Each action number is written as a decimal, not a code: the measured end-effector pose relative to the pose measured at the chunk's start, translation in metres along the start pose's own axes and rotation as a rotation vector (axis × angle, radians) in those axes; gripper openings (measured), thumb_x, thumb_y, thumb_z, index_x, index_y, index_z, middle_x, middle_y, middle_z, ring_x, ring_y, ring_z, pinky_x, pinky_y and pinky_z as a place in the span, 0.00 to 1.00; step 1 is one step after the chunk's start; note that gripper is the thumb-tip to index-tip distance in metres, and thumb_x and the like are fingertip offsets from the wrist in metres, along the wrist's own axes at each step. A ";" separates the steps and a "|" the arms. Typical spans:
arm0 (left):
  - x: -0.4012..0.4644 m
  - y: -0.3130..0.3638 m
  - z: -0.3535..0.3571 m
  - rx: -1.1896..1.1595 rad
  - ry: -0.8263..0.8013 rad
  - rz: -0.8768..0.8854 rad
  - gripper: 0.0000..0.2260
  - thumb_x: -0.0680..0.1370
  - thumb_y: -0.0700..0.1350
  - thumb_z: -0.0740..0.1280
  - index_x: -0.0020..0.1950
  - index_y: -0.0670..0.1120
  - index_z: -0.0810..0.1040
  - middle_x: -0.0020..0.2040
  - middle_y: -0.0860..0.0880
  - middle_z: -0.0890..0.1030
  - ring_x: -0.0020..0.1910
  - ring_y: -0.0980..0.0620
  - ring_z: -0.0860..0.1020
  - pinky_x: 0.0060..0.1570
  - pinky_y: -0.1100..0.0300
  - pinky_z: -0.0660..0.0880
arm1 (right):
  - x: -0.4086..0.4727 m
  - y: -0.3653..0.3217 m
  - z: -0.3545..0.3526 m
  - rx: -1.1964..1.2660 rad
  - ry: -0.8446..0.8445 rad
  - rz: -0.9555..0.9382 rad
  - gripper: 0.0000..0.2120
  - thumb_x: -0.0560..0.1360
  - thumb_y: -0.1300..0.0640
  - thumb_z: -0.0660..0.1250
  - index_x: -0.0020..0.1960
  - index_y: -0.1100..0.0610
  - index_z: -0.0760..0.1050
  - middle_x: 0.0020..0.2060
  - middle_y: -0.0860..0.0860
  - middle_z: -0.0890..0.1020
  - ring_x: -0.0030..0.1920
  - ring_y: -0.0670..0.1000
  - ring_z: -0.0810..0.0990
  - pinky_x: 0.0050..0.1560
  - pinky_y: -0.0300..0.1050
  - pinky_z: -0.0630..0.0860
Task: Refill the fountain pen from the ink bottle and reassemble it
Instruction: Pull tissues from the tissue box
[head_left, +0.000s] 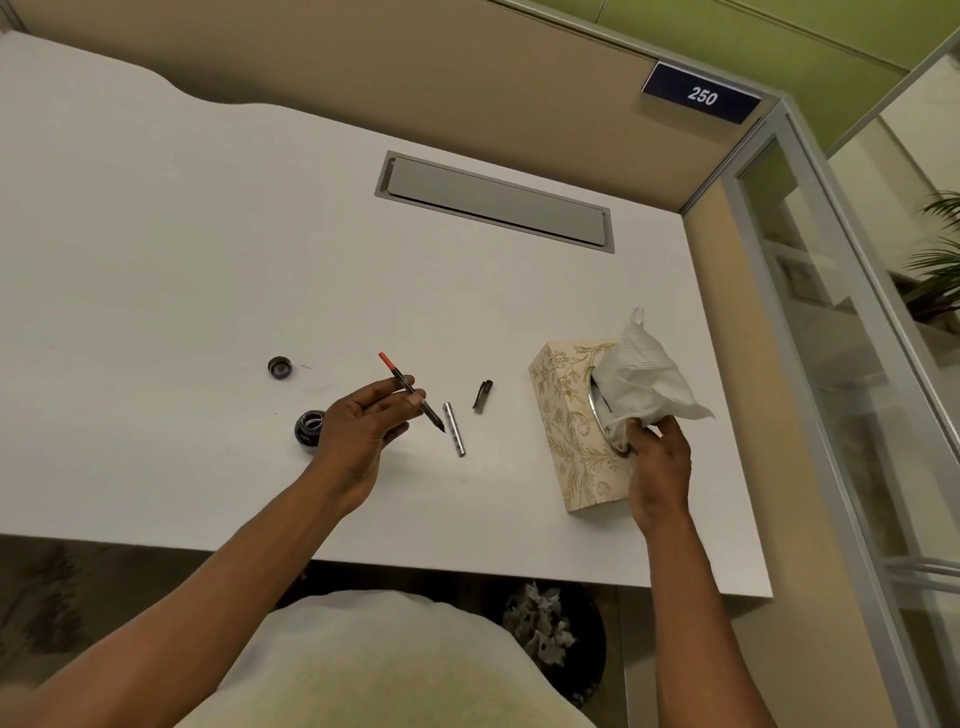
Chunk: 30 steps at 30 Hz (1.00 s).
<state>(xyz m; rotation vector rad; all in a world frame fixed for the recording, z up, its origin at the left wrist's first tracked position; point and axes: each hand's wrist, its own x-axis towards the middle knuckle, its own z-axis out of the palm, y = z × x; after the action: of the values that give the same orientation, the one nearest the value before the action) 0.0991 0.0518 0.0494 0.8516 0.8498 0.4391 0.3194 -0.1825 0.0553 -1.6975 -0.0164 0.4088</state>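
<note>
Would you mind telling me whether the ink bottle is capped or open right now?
Open. The ink bottle stands with its mouth uncovered, and its cap lies apart on the desk.

The white desk (156, 260) bears ink bottle (310, 426), bottle cap (280, 367), barrel (453, 429), pen cap (482, 396), tissue box (571, 441).

Your left hand (363, 428) pinches the pen's inner section (411, 391) above the white desk (182, 270), red end up and far, nib pointing down to the right. Just left of that hand sits the open ink bottle (309, 427); its cap (280, 367) lies farther back. The silver barrel (453, 429) lies just right of the nib, the dark pen cap (482, 396) beyond it. Your right hand (658, 470) grips a tissue (644, 376) rising from the floral tissue box (566, 415) at the right
</note>
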 end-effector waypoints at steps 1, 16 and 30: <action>0.000 -0.001 0.000 -0.004 -0.003 -0.002 0.11 0.77 0.36 0.71 0.57 0.48 0.83 0.50 0.49 0.88 0.59 0.47 0.82 0.65 0.51 0.72 | -0.001 -0.003 -0.001 0.054 -0.014 0.015 0.09 0.79 0.65 0.66 0.52 0.54 0.80 0.44 0.49 0.84 0.49 0.50 0.80 0.53 0.47 0.77; 0.001 -0.001 0.000 -0.008 -0.010 0.001 0.11 0.77 0.36 0.71 0.56 0.48 0.83 0.49 0.49 0.88 0.58 0.48 0.83 0.62 0.53 0.73 | 0.011 -0.040 -0.031 0.510 -0.092 0.008 0.14 0.83 0.58 0.61 0.62 0.46 0.80 0.65 0.49 0.81 0.71 0.55 0.75 0.70 0.60 0.70; 0.001 0.004 -0.003 -0.031 0.008 0.011 0.10 0.77 0.36 0.71 0.55 0.48 0.83 0.48 0.51 0.88 0.54 0.52 0.84 0.63 0.52 0.72 | -0.012 -0.080 0.009 0.403 -0.261 -0.220 0.23 0.79 0.74 0.60 0.73 0.62 0.70 0.56 0.53 0.83 0.58 0.51 0.82 0.59 0.41 0.78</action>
<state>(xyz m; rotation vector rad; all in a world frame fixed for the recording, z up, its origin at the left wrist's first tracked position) 0.0974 0.0565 0.0512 0.8269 0.8438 0.4648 0.3232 -0.1630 0.1342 -1.2225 -0.2905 0.4327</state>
